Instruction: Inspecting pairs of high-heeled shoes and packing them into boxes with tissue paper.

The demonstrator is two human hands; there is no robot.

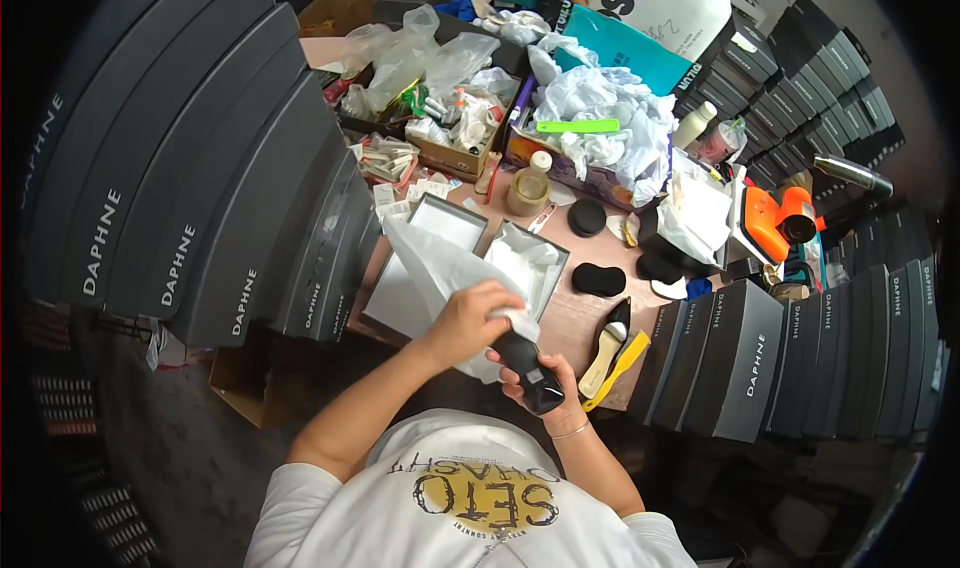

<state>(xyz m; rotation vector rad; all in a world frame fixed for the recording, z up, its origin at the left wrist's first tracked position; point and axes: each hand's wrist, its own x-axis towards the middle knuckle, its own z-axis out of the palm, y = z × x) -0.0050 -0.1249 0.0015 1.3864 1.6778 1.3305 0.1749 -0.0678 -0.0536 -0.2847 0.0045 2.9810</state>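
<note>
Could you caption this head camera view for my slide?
The left hand holds white paper at a black shoe in the right hand, before an open box on a cluttered table.

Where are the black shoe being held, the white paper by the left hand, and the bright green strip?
Black shoe (520, 359): head view, middle of its dark body.
White paper (432, 273): head view, middle of the loose sheet.
Green strip (578, 126): head view, middle of its length.
</note>
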